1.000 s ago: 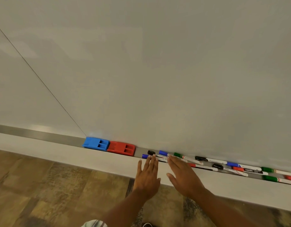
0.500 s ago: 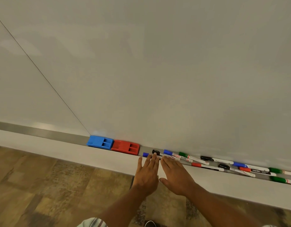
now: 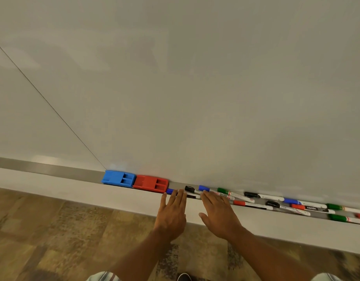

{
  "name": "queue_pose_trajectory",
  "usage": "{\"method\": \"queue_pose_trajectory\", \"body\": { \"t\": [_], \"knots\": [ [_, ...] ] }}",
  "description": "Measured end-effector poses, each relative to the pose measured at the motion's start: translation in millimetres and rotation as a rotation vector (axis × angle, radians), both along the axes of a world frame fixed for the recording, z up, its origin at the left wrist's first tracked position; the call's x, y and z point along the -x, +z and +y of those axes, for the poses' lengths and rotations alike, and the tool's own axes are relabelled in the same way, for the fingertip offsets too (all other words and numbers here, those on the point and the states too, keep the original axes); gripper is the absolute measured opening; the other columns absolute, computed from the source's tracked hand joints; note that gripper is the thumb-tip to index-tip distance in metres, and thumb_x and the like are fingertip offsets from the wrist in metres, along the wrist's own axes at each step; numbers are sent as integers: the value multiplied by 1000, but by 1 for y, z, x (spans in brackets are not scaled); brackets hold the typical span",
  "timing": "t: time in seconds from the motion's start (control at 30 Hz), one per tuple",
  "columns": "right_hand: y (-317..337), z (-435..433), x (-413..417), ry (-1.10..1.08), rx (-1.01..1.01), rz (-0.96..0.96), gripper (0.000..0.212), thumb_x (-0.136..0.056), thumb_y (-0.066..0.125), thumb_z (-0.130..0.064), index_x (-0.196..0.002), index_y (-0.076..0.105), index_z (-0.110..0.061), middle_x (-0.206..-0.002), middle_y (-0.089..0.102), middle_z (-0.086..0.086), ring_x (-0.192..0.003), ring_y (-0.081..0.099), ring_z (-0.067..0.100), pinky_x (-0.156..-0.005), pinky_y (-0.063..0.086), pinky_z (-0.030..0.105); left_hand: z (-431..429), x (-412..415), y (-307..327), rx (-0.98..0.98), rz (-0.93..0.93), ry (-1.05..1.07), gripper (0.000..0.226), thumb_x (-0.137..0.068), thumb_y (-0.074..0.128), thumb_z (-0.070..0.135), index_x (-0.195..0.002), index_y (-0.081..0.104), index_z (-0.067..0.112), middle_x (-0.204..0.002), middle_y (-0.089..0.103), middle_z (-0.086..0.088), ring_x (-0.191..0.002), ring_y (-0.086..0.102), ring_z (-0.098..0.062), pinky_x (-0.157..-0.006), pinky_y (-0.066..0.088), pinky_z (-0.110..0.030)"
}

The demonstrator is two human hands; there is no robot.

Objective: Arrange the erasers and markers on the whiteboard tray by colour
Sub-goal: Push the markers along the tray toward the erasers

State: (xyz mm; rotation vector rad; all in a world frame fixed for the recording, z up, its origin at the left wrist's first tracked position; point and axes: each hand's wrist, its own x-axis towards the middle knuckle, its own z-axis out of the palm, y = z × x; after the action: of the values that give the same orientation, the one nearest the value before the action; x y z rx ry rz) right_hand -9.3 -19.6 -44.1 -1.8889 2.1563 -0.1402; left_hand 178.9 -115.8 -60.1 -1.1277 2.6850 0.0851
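A blue eraser (image 3: 118, 178) and a red eraser (image 3: 150, 183) sit side by side on the grey whiteboard tray (image 3: 53, 171). To their right lie several mixed markers: a blue-capped one (image 3: 170, 191), a black-capped one (image 3: 190, 189), another blue-capped one (image 3: 204, 188), a green one (image 3: 233, 194) and a red one (image 3: 252, 204), then more further right. My left hand (image 3: 172, 214) lies flat, fingertips on the blue-capped marker. My right hand (image 3: 218, 213) is flat too, fingertips at the second blue-capped marker. Neither hand grips anything.
The whiteboard (image 3: 195, 88) fills the upper view, with a seam (image 3: 49, 104) running down to the blue eraser. A pale ledge (image 3: 73, 189) runs below the tray. Patterned brown floor (image 3: 53, 240) lies beneath.
Both hands have crept forward to the tray edge, and the right hand has drawn away from the left. The markers have not visibly shifted.
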Motion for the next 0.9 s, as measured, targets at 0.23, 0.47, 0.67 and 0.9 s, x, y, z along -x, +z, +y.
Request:
{"method": "queue_pose_trajectory", "body": {
  "t": [0.23, 0.47, 0.67, 0.9],
  "knots": [
    [1, 19, 19, 41, 29, 127, 70, -99, 43, -54, -157, 30, -18, -164, 32, 4, -152, 27, 24, -121, 13, 49, 0, -1, -2, -6, -1, 5, 76, -107, 28, 45, -161, -17, 17, -171, -20, -6, -155, -23, -27, -118, -22, -58],
    [0, 46, 47, 52, -28, 212, 68, -96, 46, -54, -151, 41, -14, -155, 47, 7, -144, 42, 26, -113, 36, 55, 0, 1, -2, -28, -2, 19, 80, -106, 30, 48, -161, -20, 18, -169, -25, -5, -155, -25, -27, -118, -21, -57],
    [-3, 68, 66, -7, -86, 238, 69, -96, 43, -56, -150, 41, -13, -155, 48, 10, -143, 44, 29, -115, 26, 57, 1, 3, -1, -30, 7, 33, 82, -104, 27, 56, -155, -25, 19, -165, -26, -2, -152, -25, -23, -119, -19, -56],
    [2, 84, 78, -106, -117, 201, 68, -91, 54, -58, -144, 51, -17, -148, 56, 6, -137, 52, 25, -114, 18, 53, 2, 8, 2, -38, -10, 54, 83, -103, 27, 59, -160, -18, 17, -166, -24, -3, -157, -18, -25, -120, -16, -56]
  ]
}}
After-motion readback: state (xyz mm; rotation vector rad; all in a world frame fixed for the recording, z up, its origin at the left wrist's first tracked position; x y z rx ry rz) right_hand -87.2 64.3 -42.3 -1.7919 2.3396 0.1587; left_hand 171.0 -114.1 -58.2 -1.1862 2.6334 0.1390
